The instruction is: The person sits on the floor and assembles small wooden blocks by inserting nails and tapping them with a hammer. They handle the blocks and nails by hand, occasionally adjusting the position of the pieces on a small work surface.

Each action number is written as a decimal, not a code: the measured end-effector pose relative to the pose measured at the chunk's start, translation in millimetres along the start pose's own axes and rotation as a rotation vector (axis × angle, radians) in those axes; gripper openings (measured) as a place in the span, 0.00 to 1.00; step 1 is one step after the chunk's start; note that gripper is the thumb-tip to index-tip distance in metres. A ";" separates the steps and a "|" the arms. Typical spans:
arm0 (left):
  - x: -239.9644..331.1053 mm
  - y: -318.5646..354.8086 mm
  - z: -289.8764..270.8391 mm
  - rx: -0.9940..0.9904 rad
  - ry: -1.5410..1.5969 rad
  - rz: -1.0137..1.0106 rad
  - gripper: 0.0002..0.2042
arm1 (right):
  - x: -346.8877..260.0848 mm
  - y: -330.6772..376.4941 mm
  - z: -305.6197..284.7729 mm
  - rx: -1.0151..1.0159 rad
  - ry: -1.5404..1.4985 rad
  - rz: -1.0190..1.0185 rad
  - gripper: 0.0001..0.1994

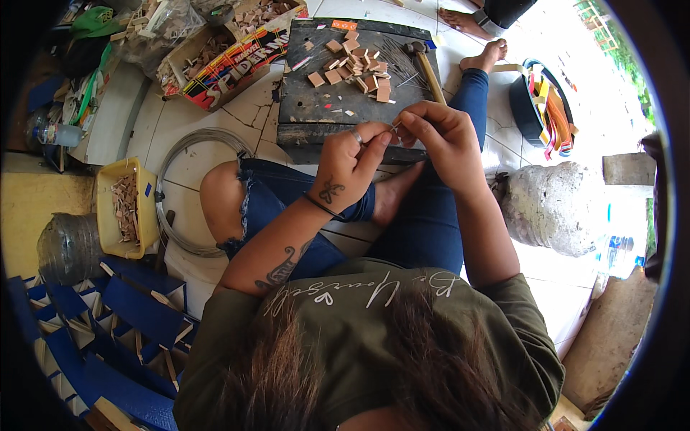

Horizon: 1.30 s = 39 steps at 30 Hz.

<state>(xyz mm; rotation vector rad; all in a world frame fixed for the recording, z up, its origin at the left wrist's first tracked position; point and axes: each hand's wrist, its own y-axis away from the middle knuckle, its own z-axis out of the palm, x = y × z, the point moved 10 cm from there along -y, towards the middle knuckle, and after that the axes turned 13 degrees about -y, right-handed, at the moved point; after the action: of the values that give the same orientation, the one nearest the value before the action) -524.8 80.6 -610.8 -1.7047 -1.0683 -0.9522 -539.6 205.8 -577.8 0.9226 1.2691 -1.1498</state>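
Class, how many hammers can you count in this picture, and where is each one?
1. The hammer lies on the dark work board, at its right edge, just beyond the right hand. Others may be hidden among the clutter.

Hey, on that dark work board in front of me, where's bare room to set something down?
The dark board is bare on its left and near parts, between the wooden pieces and the left hand. It is crowded at the far middle with pieces, thin pins and the hammer at right.
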 end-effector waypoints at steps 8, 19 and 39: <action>4.0 2.0 -3.0 0.046 0.030 0.030 0.06 | 0.2 0.3 3.2 -0.005 -0.027 0.009 0.07; -0.5 1.4 -2.4 0.040 0.145 -0.057 0.06 | -24.3 0.1 12.5 -0.090 0.247 -0.232 0.06; 3.4 9.4 -12.0 0.173 0.048 0.038 0.06 | -2.9 4.9 14.2 -0.009 -0.047 -0.052 0.09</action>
<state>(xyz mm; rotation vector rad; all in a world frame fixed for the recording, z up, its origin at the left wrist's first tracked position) -516.7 68.0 -606.5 -1.5479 -1.0513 -0.8474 -531.5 193.4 -573.8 0.8558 1.2654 -1.1991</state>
